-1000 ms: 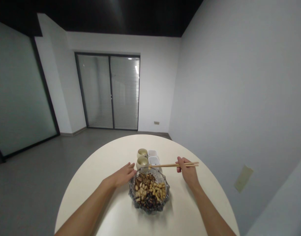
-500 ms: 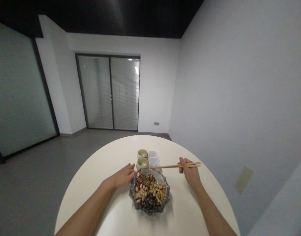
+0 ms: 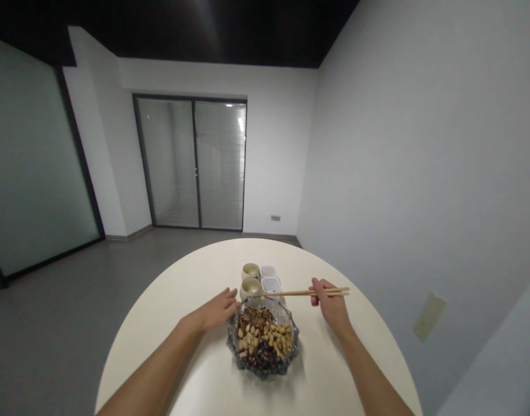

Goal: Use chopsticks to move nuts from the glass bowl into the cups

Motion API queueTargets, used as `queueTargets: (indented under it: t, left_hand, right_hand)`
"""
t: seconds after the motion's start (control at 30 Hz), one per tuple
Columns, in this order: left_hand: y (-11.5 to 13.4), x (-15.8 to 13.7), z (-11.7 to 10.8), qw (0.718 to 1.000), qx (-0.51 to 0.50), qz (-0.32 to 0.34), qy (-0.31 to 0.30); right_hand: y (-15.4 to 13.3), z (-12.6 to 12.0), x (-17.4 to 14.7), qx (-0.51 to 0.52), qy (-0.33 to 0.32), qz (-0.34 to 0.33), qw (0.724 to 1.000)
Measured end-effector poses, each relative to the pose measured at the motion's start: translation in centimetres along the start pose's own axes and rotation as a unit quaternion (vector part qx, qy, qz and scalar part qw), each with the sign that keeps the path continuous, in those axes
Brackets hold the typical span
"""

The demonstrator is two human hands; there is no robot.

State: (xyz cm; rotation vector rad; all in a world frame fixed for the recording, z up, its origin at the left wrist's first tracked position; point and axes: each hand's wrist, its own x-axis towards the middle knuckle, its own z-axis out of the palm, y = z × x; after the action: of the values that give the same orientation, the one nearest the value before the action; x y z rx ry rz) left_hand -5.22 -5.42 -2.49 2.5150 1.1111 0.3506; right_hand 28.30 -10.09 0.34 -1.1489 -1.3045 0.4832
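Observation:
My right hand is closed around a pair of wooden chopsticks, which point left above the far rim of the bowl. Their tips are beside the nearer greenish cup; a small pale speck shows there, too small to name. A faceted clear glass bowl holds several sorts of nuts and seeds in separate heaps: peanuts, pale oval nuts, brown striped seeds and dark seeds. My left hand lies open with fingers stretched, its fingertips at the bowl's left rim.
Behind the nearer cup stands a second greenish cup. Two small white containers, a nearer one and a farther one, sit to their right. Everything rests on a round cream table. A wall rises to the right.
My right hand and the chopsticks have shifted slightly left, the tips now closer to the nearer cup. My left hand and the bowl have stayed in place.

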Motion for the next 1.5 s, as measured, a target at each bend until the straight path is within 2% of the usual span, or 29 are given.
queueTargets:
  t: [0.17, 0.33, 0.77, 1.13, 1.5]
  left_hand:
    - [0.07, -0.03, -0.03, 1.0, -0.014, -0.02, -0.007]
    - [-0.13, 0.13, 0.25, 1.0, -0.024, -0.003, 0.006]
    - [0.42, 0.49, 0.34, 1.0, -0.013, -0.02, -0.004]
    - [0.73, -0.09, 0.04, 0.999, -0.034, -0.007, 0.007]
    - [0.19, 0.23, 0.87, 1.0, -0.026, -0.011, 0.008]
  right_hand:
    - [-0.29, 0.01, -0.09, 0.009, -0.003, 0.001, 1.0]
    - [0.1, -0.23, -0.05, 0.008, -0.003, -0.003, 1.0]
    - [-0.38, -0.71, -0.02, -0.007, -0.007, 0.006, 1.0]
    - [-0.56, -0.62, -0.24, -0.019, 0.012, -0.008, 1.0]
    - [-0.46, -0.66, -0.45, -0.014, 0.039, -0.025, 0.999]
